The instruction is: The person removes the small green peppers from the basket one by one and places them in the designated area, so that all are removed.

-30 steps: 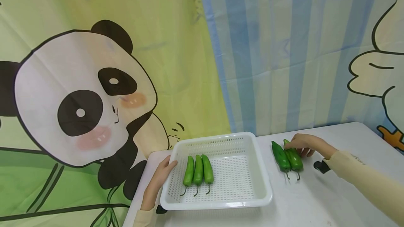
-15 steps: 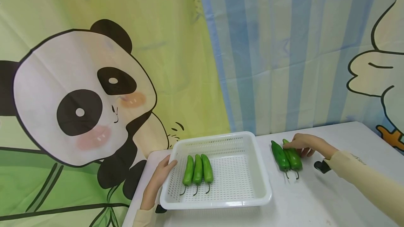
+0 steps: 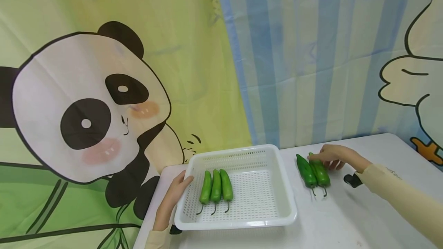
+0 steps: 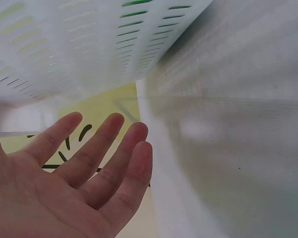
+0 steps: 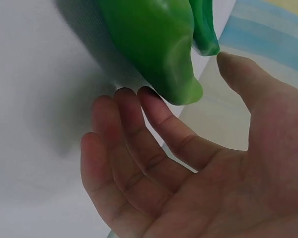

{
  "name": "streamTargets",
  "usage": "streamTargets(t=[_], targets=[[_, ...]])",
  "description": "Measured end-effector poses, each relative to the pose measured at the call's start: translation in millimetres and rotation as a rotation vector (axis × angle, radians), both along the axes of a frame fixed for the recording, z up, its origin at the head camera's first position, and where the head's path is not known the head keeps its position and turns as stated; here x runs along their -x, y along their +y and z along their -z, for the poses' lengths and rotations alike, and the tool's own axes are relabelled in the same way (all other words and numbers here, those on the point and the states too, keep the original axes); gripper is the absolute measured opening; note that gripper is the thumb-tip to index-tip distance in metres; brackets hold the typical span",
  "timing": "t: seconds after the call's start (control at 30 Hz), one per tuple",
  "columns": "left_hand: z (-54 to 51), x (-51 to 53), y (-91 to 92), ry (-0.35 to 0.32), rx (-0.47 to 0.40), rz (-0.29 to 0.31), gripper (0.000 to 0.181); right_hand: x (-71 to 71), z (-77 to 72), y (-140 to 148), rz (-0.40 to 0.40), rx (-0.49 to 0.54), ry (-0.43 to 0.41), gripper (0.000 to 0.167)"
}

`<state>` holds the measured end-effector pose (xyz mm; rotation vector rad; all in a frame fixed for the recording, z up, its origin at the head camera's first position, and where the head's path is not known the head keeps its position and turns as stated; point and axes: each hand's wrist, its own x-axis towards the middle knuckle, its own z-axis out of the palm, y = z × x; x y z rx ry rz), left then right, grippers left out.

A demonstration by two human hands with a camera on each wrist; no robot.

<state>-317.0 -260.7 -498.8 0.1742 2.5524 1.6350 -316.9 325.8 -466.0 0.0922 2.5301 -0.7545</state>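
So, L hand (image 3: 176, 189) on basket (image 3: 254, 199), R hand (image 3: 333, 155) nr grn pepper (image 3: 322, 176).

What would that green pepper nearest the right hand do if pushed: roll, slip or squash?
The nearest pepper would likely rock or roll a little, being rounded, though the darker pepper beside it might block one side. Its glossy skin could feel slippery. Its plump, unwrinkled body suggests it should stay fairly stiff.
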Motion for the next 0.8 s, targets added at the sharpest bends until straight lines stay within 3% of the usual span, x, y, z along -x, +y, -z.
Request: streamTargets(t=[0.27,0.53,0.8], targets=[[0.1,0.1,0.3,-0.001,-0.026,-0.003,0.047,-2.3,-12.9,1,-0.010,0.026,-0.003,0.064],[1.5,0.2,-0.1,-0.001,-0.032,0.003,0.047,-2.4,-22.6,3,-0.004,0.085,0.017,0.082],[-0.9,-0.9,0.0,-0.010,-0.034,0.009,0.047,-4.8,-36.7,-4,0.018,0.091,0.149,0.087]])
